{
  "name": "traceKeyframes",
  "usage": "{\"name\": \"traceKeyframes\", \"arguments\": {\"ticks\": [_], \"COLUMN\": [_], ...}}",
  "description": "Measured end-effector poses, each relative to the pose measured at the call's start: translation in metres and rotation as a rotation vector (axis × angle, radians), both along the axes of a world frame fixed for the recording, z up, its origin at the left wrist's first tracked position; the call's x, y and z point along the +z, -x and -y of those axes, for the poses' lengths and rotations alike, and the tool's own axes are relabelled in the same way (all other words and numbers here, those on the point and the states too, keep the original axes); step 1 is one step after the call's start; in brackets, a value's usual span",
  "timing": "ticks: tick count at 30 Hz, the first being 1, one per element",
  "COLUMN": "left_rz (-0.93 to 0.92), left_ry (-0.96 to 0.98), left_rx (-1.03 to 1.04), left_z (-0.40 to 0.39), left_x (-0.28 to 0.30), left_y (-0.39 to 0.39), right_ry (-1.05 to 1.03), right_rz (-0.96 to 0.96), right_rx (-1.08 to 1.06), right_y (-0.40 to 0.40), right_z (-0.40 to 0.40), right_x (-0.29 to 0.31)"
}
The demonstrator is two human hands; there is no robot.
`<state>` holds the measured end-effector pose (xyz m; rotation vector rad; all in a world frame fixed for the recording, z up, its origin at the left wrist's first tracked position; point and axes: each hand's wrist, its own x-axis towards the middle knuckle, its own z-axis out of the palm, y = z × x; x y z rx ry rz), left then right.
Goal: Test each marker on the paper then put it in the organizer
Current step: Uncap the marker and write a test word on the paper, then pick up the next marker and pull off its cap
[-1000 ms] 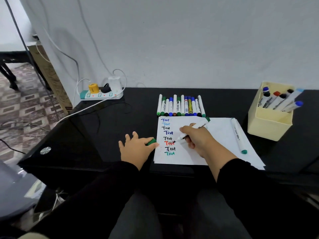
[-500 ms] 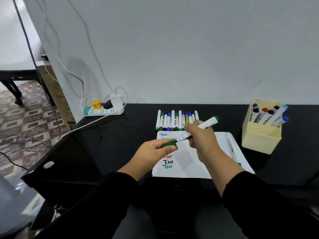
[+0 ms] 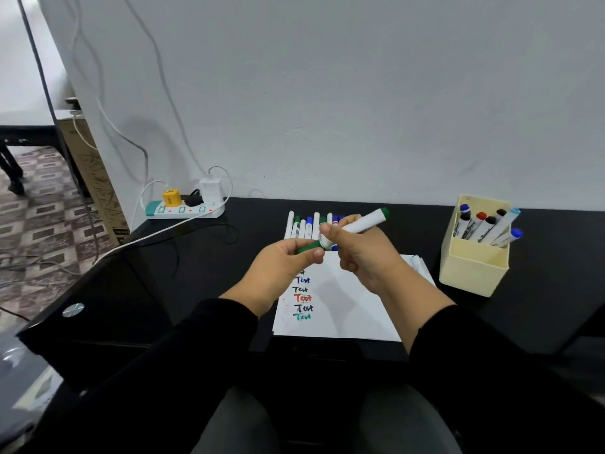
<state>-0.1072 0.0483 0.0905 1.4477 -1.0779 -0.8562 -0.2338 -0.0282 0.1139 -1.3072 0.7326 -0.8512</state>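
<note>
Above the paper (image 3: 343,309) on the black counter (image 3: 203,273), the left hand (image 3: 281,263) pinched a green cap (image 3: 309,246) against the marker (image 3: 358,226) gripped by the right hand (image 3: 363,253). Further back right stood the organizer (image 3: 473,267), holding several markers.

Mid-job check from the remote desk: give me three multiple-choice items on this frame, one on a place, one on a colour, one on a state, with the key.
1. Where does the organizer stand?
A. right of the paper
B. left of the paper
C. on the power strip

2. What colour is the cap in the left hand?
A. red
B. green
C. black

3. What is the right hand doing?
A. lying flat on the paper
B. reaching into the organizer
C. gripping the marker above the paper

Key: 1 A, the cream box sits at the sheet's right; 2 B, the cap shows green; 3 C, the fingers wrap the barrel.
</note>
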Motion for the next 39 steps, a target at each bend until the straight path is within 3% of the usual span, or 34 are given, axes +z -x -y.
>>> {"name": "traceKeyframes", "arguments": {"ticks": [5, 9, 12, 18, 25, 32, 36, 39], "left_rz": [0.1, 0.204, 0.153, 0.219, 0.23, 0.249, 0.36, 0.686], "left_ry": [0.012, 0.01, 0.006, -0.051, -0.094, -0.161, -0.332, -0.644], "left_rx": [-0.102, -0.016, 0.042, 0.081, 0.074, -0.068, 0.07, 0.228], "left_z": [0.004, 0.008, 0.011, 0.011, 0.011, 0.014, 0.022, 0.024], "left_x": [0.014, 0.014, 0.009, 0.008, 0.006, -0.004, -0.029, -0.059], "left_y": [-0.005, 0.004, 0.014, 0.02, 0.019, -0.003, -0.02, -0.036], "right_ry": [-0.131, -0.155, -0.231, -0.383, -0.367, -0.343, -0.249, -0.118], "right_rz": [0.019, -0.029, 0.014, 0.101, 0.093, -0.015, -0.062, -0.106], "right_rx": [0.043, -0.108, -0.191, -0.18, -0.18, -0.279, -0.419, -0.562], "right_y": [0.012, 0.008, 0.003, 0.002, 0.0, 0.001, 0.008, 0.018], "right_z": [0.013, 0.015, 0.013, 0.008, 0.003, 0.009, 0.017, 0.027], "right_x": [0.017, 0.016, 0.008, -0.008, -0.01, -0.014, -0.013, -0.016]}}
